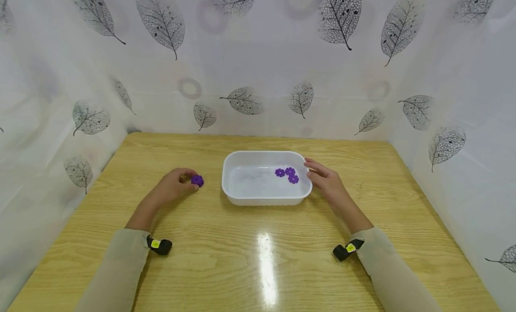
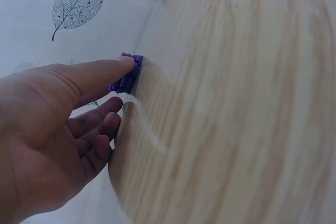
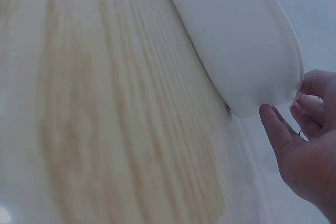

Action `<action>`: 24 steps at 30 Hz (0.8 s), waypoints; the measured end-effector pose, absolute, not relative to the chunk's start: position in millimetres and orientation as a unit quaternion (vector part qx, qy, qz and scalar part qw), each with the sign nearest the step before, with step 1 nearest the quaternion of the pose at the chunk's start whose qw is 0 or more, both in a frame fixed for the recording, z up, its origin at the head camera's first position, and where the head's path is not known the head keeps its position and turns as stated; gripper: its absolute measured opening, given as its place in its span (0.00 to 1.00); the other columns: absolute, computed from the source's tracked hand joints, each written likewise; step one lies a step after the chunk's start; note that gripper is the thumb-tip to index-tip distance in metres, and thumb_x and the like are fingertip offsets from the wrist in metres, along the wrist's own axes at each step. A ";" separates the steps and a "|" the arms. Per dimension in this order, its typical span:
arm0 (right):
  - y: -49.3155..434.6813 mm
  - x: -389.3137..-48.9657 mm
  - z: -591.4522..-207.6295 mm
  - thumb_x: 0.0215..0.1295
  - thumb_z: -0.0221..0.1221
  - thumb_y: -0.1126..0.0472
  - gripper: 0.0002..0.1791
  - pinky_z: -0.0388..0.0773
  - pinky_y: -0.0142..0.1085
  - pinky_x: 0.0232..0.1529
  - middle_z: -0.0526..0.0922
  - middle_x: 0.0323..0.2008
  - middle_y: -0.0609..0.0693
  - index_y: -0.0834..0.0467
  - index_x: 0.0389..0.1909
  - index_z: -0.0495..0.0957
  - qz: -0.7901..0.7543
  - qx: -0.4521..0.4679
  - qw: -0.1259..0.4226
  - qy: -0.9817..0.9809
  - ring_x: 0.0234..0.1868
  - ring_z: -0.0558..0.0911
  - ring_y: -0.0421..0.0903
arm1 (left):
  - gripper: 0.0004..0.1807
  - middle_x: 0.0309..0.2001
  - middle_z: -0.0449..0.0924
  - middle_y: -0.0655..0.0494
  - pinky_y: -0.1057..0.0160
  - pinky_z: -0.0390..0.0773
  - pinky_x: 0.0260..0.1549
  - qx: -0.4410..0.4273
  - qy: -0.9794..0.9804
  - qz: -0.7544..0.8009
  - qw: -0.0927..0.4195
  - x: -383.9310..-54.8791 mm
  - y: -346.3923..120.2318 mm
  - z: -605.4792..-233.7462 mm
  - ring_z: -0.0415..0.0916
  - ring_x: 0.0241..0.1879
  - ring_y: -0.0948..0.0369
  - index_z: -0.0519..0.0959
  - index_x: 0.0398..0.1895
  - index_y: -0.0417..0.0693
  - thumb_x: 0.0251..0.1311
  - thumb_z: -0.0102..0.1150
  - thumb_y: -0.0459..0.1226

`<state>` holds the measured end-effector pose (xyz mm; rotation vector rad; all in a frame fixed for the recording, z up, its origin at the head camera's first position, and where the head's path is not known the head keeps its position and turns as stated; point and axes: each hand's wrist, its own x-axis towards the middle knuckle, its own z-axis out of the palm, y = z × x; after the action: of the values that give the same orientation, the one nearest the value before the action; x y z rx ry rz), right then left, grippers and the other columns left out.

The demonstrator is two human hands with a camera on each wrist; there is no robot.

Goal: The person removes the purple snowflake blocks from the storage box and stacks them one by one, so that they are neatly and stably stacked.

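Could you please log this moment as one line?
left hand: pinches purple notched piece | right hand: touches white tub | inside: three purple flower-shaped discs

Legible text, brands, numbers, signs: none can be read.

Item 1. Yellow label (image 1: 155, 244), on the black band (image 1: 164, 248) at the person's left wrist, over the tabletop (image 1: 225, 267) on the side toward its left edge. Any marking too small to make out.

Item 2. Second yellow label (image 1: 350, 248), on the other black band (image 1: 340, 253), at the right wrist, over the tabletop on the side toward its right edge. Any marking likewise too small to make out.
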<state>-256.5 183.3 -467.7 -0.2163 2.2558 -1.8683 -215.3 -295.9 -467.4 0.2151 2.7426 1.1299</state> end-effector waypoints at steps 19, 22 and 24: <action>183.0 -255.7 -465.9 0.74 0.58 0.55 0.26 0.76 0.28 0.58 0.62 0.77 0.43 0.57 0.69 0.72 -0.635 -0.078 0.096 0.762 0.72 0.68 0.52 | 0.29 0.64 0.73 0.37 0.43 0.73 0.56 0.059 0.918 0.383 0.084 -214.7 -297.3 -469.3 0.72 0.58 0.43 0.72 0.66 0.40 0.68 0.63 0.46; 183.2 -256.1 -466.3 0.74 0.58 0.55 0.26 0.76 0.28 0.58 0.62 0.77 0.43 0.57 0.69 0.72 -0.634 -0.077 0.097 0.764 0.73 0.68 0.52 | 0.30 0.65 0.72 0.37 0.43 0.73 0.56 0.055 0.918 0.384 0.087 -214.8 -297.1 -469.1 0.72 0.58 0.43 0.71 0.67 0.41 0.68 0.63 0.46; 183.4 -256.6 -466.7 0.74 0.58 0.55 0.26 0.77 0.28 0.58 0.62 0.77 0.43 0.57 0.69 0.72 -0.634 -0.076 0.097 0.763 0.73 0.68 0.52 | 0.30 0.65 0.72 0.38 0.44 0.74 0.56 0.055 0.917 0.386 0.087 -214.9 -296.9 -468.6 0.72 0.58 0.43 0.71 0.68 0.41 0.68 0.63 0.47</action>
<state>-256.6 183.4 -466.7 -0.2239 2.2606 -1.8782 -214.9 -296.9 -468.6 0.1632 2.7315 1.1489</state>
